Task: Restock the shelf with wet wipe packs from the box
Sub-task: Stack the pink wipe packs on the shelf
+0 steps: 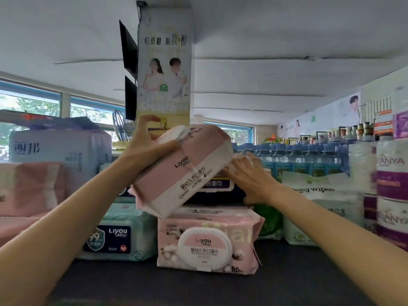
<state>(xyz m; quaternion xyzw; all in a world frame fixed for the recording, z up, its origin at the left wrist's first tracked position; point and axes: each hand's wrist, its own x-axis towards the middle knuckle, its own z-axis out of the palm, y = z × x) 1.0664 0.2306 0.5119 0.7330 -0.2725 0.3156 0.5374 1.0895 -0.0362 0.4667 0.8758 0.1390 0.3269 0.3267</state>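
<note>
Above the dark shelf [198,288], a pink wet wipe pack [183,171] is held tilted, its long axis running from lower left up to upper right, the printed underside facing the camera and the lid end lifted toward the ceiling. The left hand [145,144] grasps its upper left edge, thumb curled over the top and fingers wrapped around the near face. The right hand [247,175] lies against the pack's right end with its fingers spread and fairly straight, pressing rather than curling round it. The pack's lower corner touches the top of a second pink pack [207,241] that stands on the shelf with its round white lid facing forward. Just left of that stands a mint-green pack [123,233]; a dark blue pack [218,188] sits behind the tilted one. White baby wipes bags [320,202] lie to the right, beside purple-banded paper rolls [393,180]. Farther back are rows of blue-capped water bottles [298,157], a poster-covered pillar [164,69], windows [31,107] and a white ceiling.
</note>
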